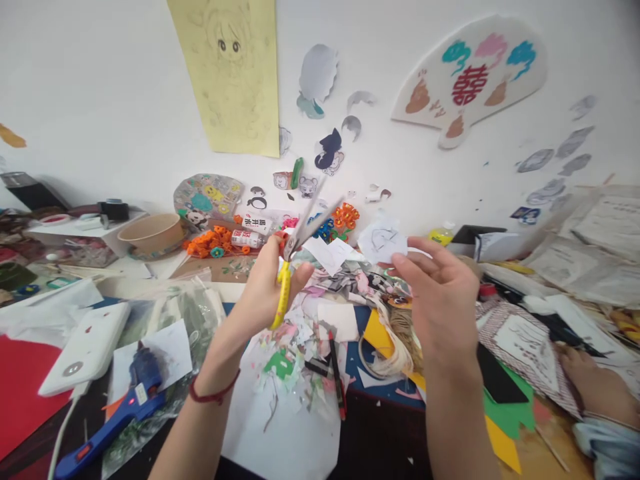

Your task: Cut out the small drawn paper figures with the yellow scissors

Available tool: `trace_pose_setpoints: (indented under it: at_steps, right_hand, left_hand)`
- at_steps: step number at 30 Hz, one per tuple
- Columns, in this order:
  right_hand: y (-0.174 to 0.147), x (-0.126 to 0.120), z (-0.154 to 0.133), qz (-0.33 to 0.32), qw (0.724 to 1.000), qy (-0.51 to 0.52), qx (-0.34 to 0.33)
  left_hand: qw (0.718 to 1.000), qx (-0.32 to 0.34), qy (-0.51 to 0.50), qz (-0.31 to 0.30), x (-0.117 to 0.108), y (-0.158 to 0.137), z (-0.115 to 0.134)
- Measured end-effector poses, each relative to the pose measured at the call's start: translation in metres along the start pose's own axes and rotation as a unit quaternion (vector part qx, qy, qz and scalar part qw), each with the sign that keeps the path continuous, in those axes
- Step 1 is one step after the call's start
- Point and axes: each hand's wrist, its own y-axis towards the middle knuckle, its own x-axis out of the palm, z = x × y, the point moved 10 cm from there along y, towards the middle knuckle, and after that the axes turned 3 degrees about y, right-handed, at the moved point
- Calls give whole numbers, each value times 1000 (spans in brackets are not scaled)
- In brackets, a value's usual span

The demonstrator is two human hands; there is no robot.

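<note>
Above the left side of the pile of paper scraps (303, 353), the left hand (273, 283) grips the yellow-handled scissors (291, 249), blades spread and pointing upward. The right hand (443, 293), to the pile's right, pinches a white paper piece (383, 241) bearing a line drawing; a blue glue gun (145, 393) lies left of the pile.

At eleven o'clock, a yellow drawing sheet (240, 87) is on the wall; between one and two, a fan-shaped panel (495, 57) with red characters. Noted at nine: a round tan tub (155, 239). At eight: a blue glue gun (145, 400). At four: black card (500, 375) overlying green sheet (517, 408).
</note>
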Motion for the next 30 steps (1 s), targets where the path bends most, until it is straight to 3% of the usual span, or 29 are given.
trace_pose_setpoints:
  at_steps: [3,7,10,18,30]
  right_hand:
    - [-2,-3,-7,15,1000,18,-7]
    - [-6,-3,-12,20,999,34,-23]
    - [-8,-1,-13,16,998,51,-30]
    - [-14,8,-12,3,994,104,-27]
    - [-17,25,-2,-35,988,152,-6]
  left_hand:
    - [990,-19,99,-98,4,0,-15]
    - [976,7,83,-201,17,-5,-11]
    - [971,16,67,-229,27,-6,-4]
    - [981,6,12,-196,46,-7,19]
    - [990,-9,-2,-138,47,-11,32]
